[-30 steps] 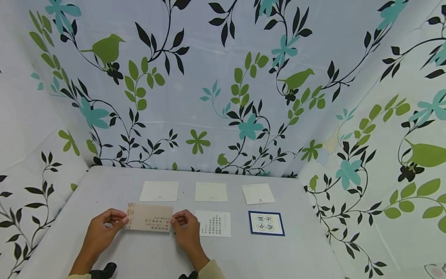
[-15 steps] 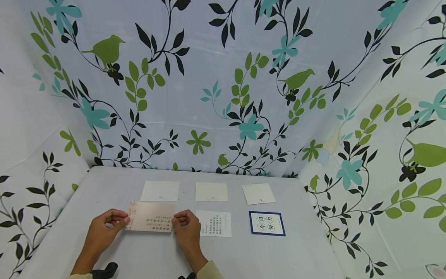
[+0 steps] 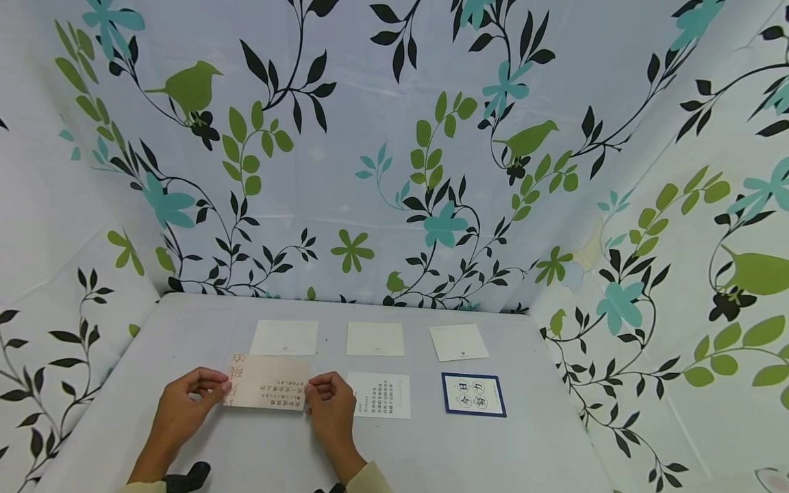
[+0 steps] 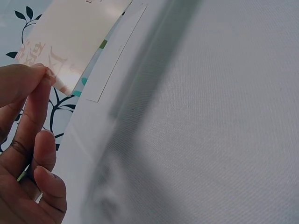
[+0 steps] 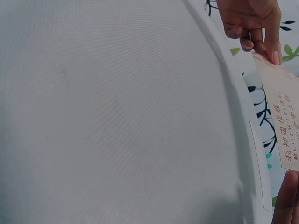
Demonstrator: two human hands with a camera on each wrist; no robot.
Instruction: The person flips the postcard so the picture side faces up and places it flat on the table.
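A pale pinkish-beige postcard (image 3: 271, 380) with rows of printed characters is held between both hands at the left of the table, tilted toward the head camera. My left hand (image 3: 185, 404) pinches its left end between thumb and forefinger, as the left wrist view also shows on the card's glossy corner (image 4: 70, 42). At the opposite end, the right hand (image 3: 333, 411) grips the edge with thumb and curled fingers. Seen from the right wrist, dark red lettering runs along the card (image 5: 285, 116), and only fingertips (image 5: 287, 198) of the right hand show.
Three blank-looking cards, left (image 3: 283, 337), middle (image 3: 374, 339) and right (image 3: 459, 342), form a back row on the white table (image 3: 468, 452). In front lie a white text card (image 3: 385, 395), partly behind the right hand, and a blue-bordered card (image 3: 474, 394). Patterned cloth (image 3: 382, 171) rises behind.
The held postcard has tipped a little, its upper left corner rising and its face looking lighter. Both hands keep their grip and stay nearly in place.
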